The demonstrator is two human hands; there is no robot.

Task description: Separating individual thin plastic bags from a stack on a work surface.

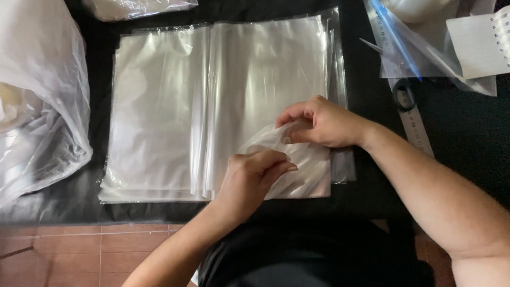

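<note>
A stack of clear plastic bags (175, 106) lies flat on a black surface in front of me. My right hand (324, 122) pinches the lifted lower right corner of the top clear bag (271, 139) between thumb and fingers. Just below it, my left hand (252, 178) grips the same raised flap of the bag near the stack's front edge. The bag's corner is peeled up and curled between both hands.
A large crumpled plastic bag (37, 106) with contents sits at the left. At the upper right lie a spiral notepad (481, 42), clear sleeves (414, 48), a ruler (417, 125) and scissors handle (405, 95). Another bag (133, 8) lies at the top. Reddish floor tiles (79, 255) show below.
</note>
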